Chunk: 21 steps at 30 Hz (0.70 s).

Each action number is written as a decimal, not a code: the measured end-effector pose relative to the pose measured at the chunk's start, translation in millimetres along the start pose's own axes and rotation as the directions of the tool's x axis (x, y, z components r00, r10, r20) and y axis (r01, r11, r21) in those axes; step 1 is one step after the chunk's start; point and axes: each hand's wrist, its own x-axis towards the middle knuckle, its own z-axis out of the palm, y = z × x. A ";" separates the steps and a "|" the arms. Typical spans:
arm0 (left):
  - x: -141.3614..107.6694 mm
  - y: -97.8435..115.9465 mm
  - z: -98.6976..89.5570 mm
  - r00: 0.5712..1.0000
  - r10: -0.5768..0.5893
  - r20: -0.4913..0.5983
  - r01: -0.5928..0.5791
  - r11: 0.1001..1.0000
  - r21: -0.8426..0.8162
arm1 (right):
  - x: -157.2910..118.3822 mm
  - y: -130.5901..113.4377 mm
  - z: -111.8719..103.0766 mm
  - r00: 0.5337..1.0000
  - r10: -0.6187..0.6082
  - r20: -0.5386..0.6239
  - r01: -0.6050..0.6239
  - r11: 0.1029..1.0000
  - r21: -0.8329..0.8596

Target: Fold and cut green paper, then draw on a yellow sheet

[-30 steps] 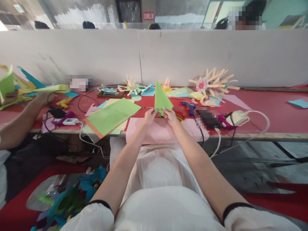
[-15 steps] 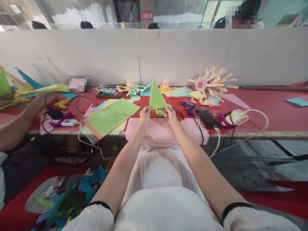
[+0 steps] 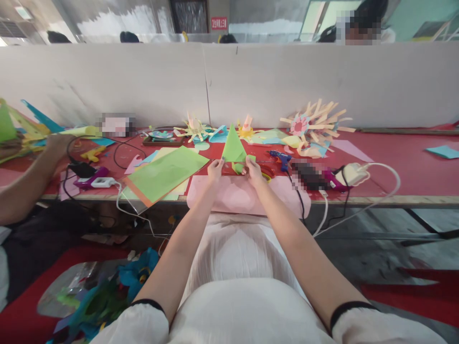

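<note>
A folded triangle of green paper (image 3: 234, 147) stands point up between my hands, above the table's front edge. My left hand (image 3: 215, 169) pinches its lower left corner. At the lower right corner my right hand (image 3: 253, 170) is closed on the same paper. A smaller green piece (image 3: 237, 167) shows below it, partly hidden by the right fingers. Just right of that hand lie scissors (image 3: 267, 176), mostly covered. Pink paper (image 3: 247, 193) hangs over the table edge under my wrists.
Green sheets (image 3: 168, 174) lie to the left on the red table (image 3: 394, 167). A blue glue gun (image 3: 280, 160), cables and a power strip (image 3: 335, 179) are at right. Paper flowers (image 3: 301, 125) stand along the partition. A co-worker's arm (image 3: 32, 177) reaches in from the left.
The green paper triangle has tipped, so its point sits lower and slightly further right. Both my hands keep their hold at nearly the same place.
</note>
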 end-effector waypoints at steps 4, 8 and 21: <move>0.0 3.0 -0.7 0.999 -0.033 -0.020 0.032 0.999 -0.042 | -1.3 -0.2 -0.3 0.999 0.019 0.043 -0.016 0.998 -0.066; 0.8 3.0 -0.3 1.000 -0.005 -0.031 0.008 0.995 0.103 | -1.7 -0.2 -0.6 0.998 0.000 0.058 0.005 0.997 -0.078; -7.8 18.1 3.9 0.979 -0.054 0.194 0.035 0.994 0.102 | 1.5 -3.6 0.0 0.994 0.107 -0.017 -0.104 0.986 0.130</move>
